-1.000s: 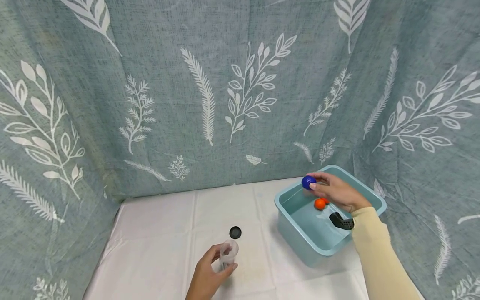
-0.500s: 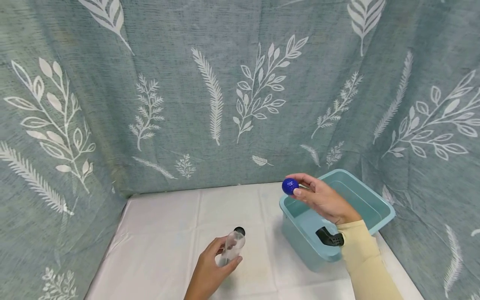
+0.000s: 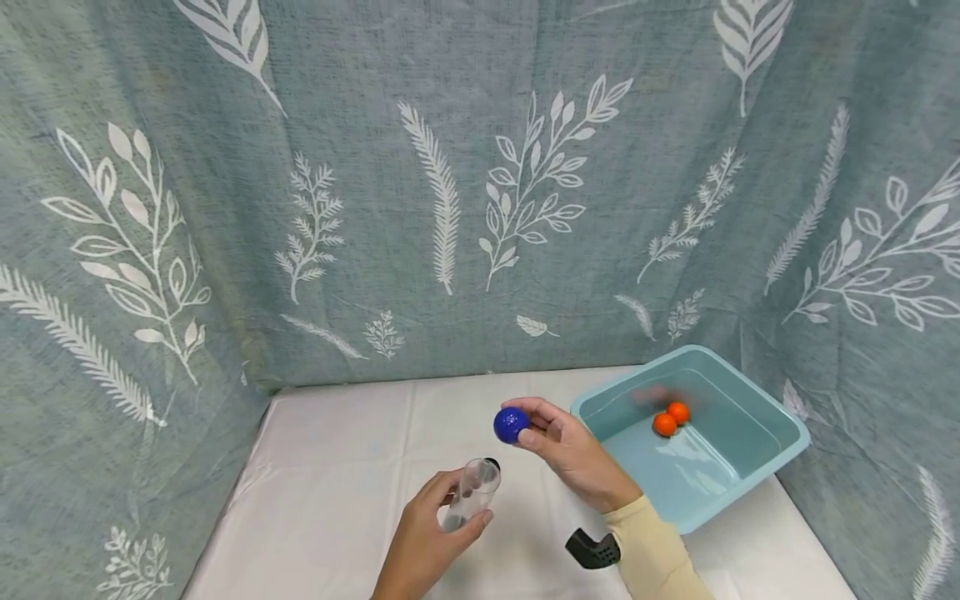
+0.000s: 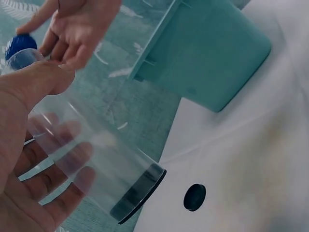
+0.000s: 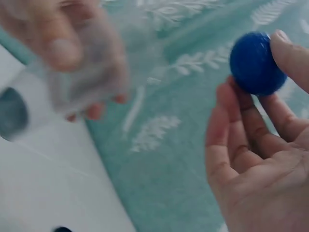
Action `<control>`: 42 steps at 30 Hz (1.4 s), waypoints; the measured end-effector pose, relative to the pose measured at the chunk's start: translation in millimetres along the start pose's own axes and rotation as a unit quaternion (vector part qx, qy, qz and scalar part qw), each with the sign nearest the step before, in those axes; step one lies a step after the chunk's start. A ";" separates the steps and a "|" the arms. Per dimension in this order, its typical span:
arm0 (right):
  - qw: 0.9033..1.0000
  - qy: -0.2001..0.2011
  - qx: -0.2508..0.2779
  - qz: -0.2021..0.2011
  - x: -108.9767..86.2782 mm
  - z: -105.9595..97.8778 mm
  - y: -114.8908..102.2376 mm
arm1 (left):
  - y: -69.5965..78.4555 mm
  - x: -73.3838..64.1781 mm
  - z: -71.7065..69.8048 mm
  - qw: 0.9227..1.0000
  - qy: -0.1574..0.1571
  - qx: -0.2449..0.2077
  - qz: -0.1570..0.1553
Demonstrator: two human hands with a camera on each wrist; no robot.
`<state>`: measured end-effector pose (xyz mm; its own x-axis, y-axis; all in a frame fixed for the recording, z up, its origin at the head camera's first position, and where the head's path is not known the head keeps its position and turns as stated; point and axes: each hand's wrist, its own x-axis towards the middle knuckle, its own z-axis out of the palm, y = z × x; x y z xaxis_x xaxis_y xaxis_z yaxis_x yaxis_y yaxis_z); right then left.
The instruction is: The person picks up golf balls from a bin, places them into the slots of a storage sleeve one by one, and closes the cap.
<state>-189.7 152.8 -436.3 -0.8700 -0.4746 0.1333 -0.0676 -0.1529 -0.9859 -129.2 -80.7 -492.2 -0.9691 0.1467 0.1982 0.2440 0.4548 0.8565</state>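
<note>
The right hand (image 3: 573, 458) has come away from the pale teal rectangular plastic bin (image 3: 697, 475), over which it was a second ago; it pinches the glossy dark blue ball (image 3: 511, 425) between thumb and fingertips, and the ball is now above the white tablecloth (image 3: 330, 450), near the tube's mouth but apart from it; the left hand (image 3: 429, 529) keeps its hold on the clear plastic tube (image 3: 471, 500), thumb on one side and fingers on the other, the tube tilted with its black base (image 4: 137, 193) lower; whether that base touches the cloth I cannot tell; two small orange balls (image 3: 665, 424) remain in the bin, and a small round black disc (image 4: 194, 197) lies on the cloth beyond the tube; for the work in hand, the change seems to bring ball and tube together, though the ball is not yet inside.
</note>
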 end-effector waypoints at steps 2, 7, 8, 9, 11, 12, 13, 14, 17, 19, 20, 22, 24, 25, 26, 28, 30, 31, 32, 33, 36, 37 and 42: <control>1.000 -0.002 -0.005 -0.003 0.0 8.6 8.3 | 1.4 -0.6 -0.5 1.000 -0.001 0.000 0.002; 1.000 -0.027 -0.003 -0.008 -2.4 21.9 20.4 | 5.6 -0.8 -2.5 1.000 -0.001 0.012 0.008; 0.999 -0.034 -0.003 -0.011 -2.7 23.4 21.4 | 6.5 -0.6 -2.9 1.000 0.000 0.014 0.009; 0.999 -0.039 -0.001 -0.012 -2.9 24.6 21.9 | 7.4 -0.4 -3.3 1.000 0.002 0.015 0.010; 0.999 -0.045 0.001 -0.016 -2.6 26.3 22.5 | 9.1 0.1 -4.0 1.000 0.007 0.016 0.011; 0.999 -0.047 0.001 -0.019 -2.2 26.7 22.7 | 9.9 0.3 -4.1 1.000 0.009 0.014 0.011; 0.999 -0.046 0.000 -0.020 -2.4 26.9 22.7 | 10.8 0.3 -4.0 1.000 0.008 0.014 0.011; 0.999 -0.046 -0.001 -0.020 -2.6 26.9 22.9 | 11.6 0.3 -3.9 1.000 0.008 0.015 0.011; 0.999 -0.046 -0.001 -0.021 -3.3 27.0 23.4 | 13.7 0.1 -3.2 1.000 0.003 0.018 0.009; 0.999 -0.048 0.000 -0.018 -4.2 27.9 24.3 | 14.5 -0.6 -2.7 1.000 0.001 0.020 0.006; 0.999 -0.051 0.001 -0.018 -4.6 28.5 24.7 | 14.8 -0.7 -2.4 1.000 0.002 0.020 0.006; 0.998 -0.057 0.004 -0.017 -5.3 30.3 25.4 | 15.0 -0.9 -2.0 1.000 0.007 0.026 0.010; 0.998 -0.063 0.006 -0.013 -5.9 31.8 26.3 | 15.3 -0.9 -1.9 0.999 0.015 0.030 0.015; 0.998 -0.065 0.007 -0.013 -6.2 32.5 26.6 | 15.6 -1.1 -2.0 0.999 0.020 0.032 0.018; 0.998 -0.065 0.007 -0.011 -6.4 33.0 27.1 | 15.9 -1.1 -2.1 0.999 0.025 0.033 0.022; 0.998 -0.058 0.003 -0.005 -6.8 33.9 27.6 | 16.7 -1.8 -2.7 0.999 0.033 0.033 0.025; 0.999 -0.042 -0.003 0.000 -6.7 34.1 28.3 | 16.8 -2.7 -3.2 0.998 0.041 0.032 0.028; 1.000 -0.031 -0.006 0.001 -6.2 33.8 28.7 | 16.6 -3.2 -3.3 0.998 0.043 0.033 0.030; 1.000 -0.019 -0.009 0.003 -5.6 33.5 29.0 | 15.9 -3.7 -3.2 0.998 0.045 0.036 0.034; 1.000 -0.006 -0.009 0.004 -5.0 33.0 29.5 | 15.4 -4.5 -3.1 0.998 0.047 0.039 0.036; 0.999 0.034 -0.001 0.002 -3.0 29.2 31.4 | 13.6 -4.9 -1.5 0.997 0.050 0.040 0.044; 0.999 0.046 0.004 -0.001 -2.6 28.0 32.0 | 13.2 -5.0 -1.0 0.997 0.050 0.039 0.046; 0.994 0.104 0.017 -0.010 -2.6 21.9 32.0 | 12.5 -4.9 0.1 0.997 0.052 0.037 0.054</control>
<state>-178.8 130.2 -466.0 -0.9511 -0.2824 0.1249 -0.0720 -0.1903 -0.9791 -121.3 -75.7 -482.5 -0.9349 0.1073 0.3384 0.3444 0.5053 0.7912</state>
